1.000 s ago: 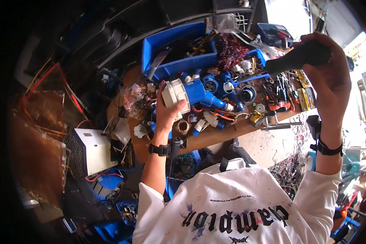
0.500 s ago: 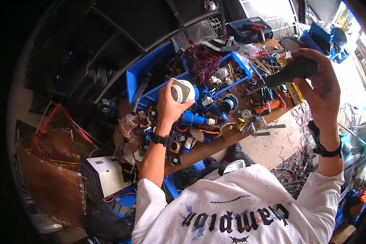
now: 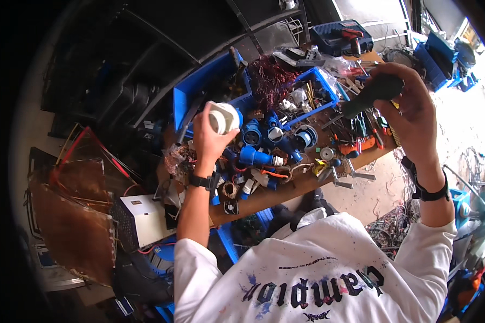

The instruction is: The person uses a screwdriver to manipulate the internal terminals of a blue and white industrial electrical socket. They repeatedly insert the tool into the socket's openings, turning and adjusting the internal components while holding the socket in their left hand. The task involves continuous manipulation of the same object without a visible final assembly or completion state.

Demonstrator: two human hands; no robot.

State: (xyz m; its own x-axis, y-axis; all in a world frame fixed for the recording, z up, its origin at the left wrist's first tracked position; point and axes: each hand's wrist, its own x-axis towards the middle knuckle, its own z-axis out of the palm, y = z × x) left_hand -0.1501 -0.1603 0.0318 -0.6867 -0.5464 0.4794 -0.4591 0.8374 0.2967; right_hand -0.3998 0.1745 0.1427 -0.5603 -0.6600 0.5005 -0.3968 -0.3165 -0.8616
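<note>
My left hand (image 3: 207, 141) grips a white and blue industrial plug housing (image 3: 226, 119), with its round white end turned toward my palm. It is held up over the left part of the cluttered bench. In my right hand (image 3: 412, 107) is a screwdriver (image 3: 374, 97) with a thick dark handle. Its thin shaft points left and down toward the bench, apart from the housing. Below the left hand lie a blue plug connector (image 3: 258, 157) with a white end and a round blue socket (image 3: 250, 133).
A large blue bin (image 3: 180, 102) stands behind the left hand. A smaller blue tray (image 3: 328, 97) of small parts lies between the hands, beside reddish wire (image 3: 272, 81). Screwdrivers and pliers (image 3: 361, 129) cover the bench's right side. A dark toolbox (image 3: 326, 37) sits at the back.
Both hands have shifted a little left over the bench, still holding the housing and the screwdriver. The housing has turned slightly, and the view has shifted a little.
</note>
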